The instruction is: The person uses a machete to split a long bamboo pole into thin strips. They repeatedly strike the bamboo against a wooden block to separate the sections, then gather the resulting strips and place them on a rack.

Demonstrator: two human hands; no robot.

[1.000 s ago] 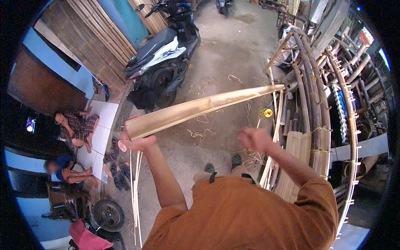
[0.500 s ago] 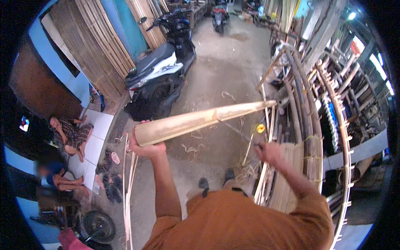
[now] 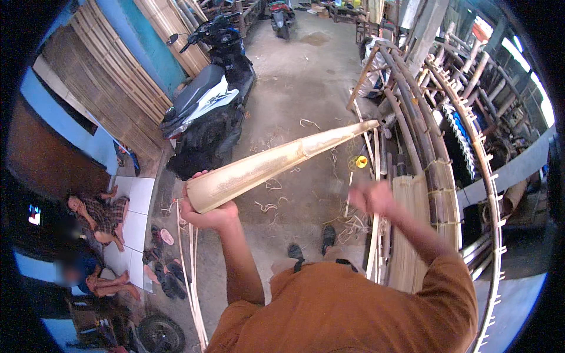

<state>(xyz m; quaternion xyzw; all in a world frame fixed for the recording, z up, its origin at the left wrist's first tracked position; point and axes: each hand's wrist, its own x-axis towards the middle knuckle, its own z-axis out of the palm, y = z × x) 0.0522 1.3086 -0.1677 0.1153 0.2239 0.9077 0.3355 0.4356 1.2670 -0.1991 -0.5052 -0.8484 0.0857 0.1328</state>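
A wide piece of split bamboo (image 3: 253, 173), pale and half-round, slants up in front of me from lower left to upper right. My left hand (image 3: 210, 210) is closed around its thick near end, with the palm under it and fingers at its edge. The narrow far end is over the bamboo poles on the right. Below the bamboo's right half is my right hand (image 3: 373, 197), apart from it. Its fingers are curled and smeared by motion, and I cannot make out what they hold. Thin bamboo shavings (image 3: 268, 207) lie on the floor below.
A motor scooter (image 3: 206, 100) stands front left, another motorcycle (image 3: 282, 19) farther off. Bamboo poles (image 3: 412, 112) and a bamboo frame (image 3: 485, 194) line the right side. A yellow object (image 3: 361, 162) is near my right hand. Two people sit on white tiles (image 3: 130, 203) at left.
The bamboo's far end has tilted upward, and its near end sits slightly lower. My right hand remains below it, now more blurred; a faint thin streak before that hand no longer shows.
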